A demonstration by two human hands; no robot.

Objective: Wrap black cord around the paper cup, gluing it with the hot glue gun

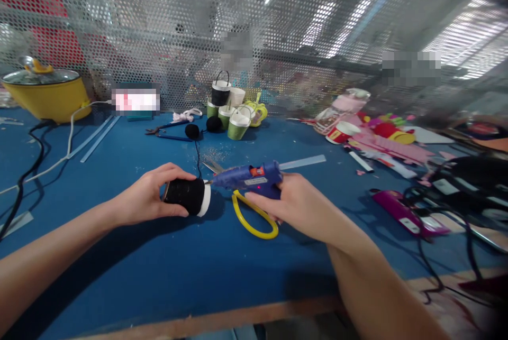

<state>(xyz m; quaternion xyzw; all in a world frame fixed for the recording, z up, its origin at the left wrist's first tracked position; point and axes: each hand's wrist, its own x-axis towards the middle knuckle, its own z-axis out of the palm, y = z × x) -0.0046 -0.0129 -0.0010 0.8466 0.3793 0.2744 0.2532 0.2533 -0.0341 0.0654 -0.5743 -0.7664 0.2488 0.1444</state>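
On its side above the blue table lies a small cup wrapped in black yarn (186, 196), its white rim facing right. My left hand (154, 192) is closed round its base end. My right hand (291, 200) grips a blue hot glue gun (248, 177), whose nozzle meets the cup near the white rim. A clear glue stick (304, 162) sticks out of the gun's back, and a small red light shows on its side. Black yarn (198, 157) runs from the cup to a black yarn ball (192, 131). Scissors with yellow handles (254, 226) lie partly under the gun.
Behind stand several small cups (239, 123), one black with a handle. Pliers (159, 131) lie left of them. A yellow pot (47, 97) with cables is at far left. On the right are a red cup (341, 132), pink scraps (391, 147) and a purple device (407, 213).
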